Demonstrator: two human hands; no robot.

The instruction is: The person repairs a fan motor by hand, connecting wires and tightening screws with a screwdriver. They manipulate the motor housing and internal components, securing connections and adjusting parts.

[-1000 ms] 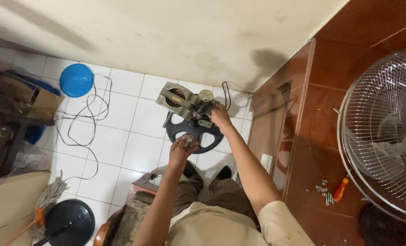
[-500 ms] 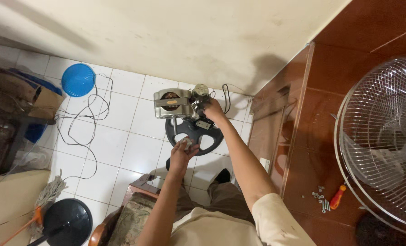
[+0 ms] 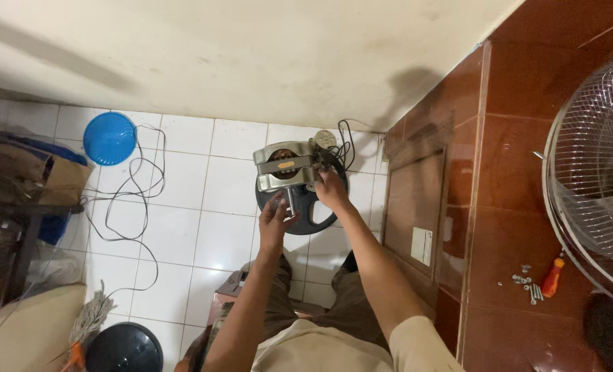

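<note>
A grey metal fan motor (image 3: 283, 166) sat on its side atop a dark spoked round base (image 3: 305, 201), which lay flat on white floor tiles beside the wall.

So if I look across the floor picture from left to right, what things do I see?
Cardboard box → blue bowl → silver fan motor on its dark round base, with both hands on it → white label on the red wall → small screws → orange screwdriver → wire fan guard.

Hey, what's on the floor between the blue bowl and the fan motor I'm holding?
In the head view, only bare white floor tiles and a loop of thin black cable lie between the blue bowl and the fan motor.
</note>
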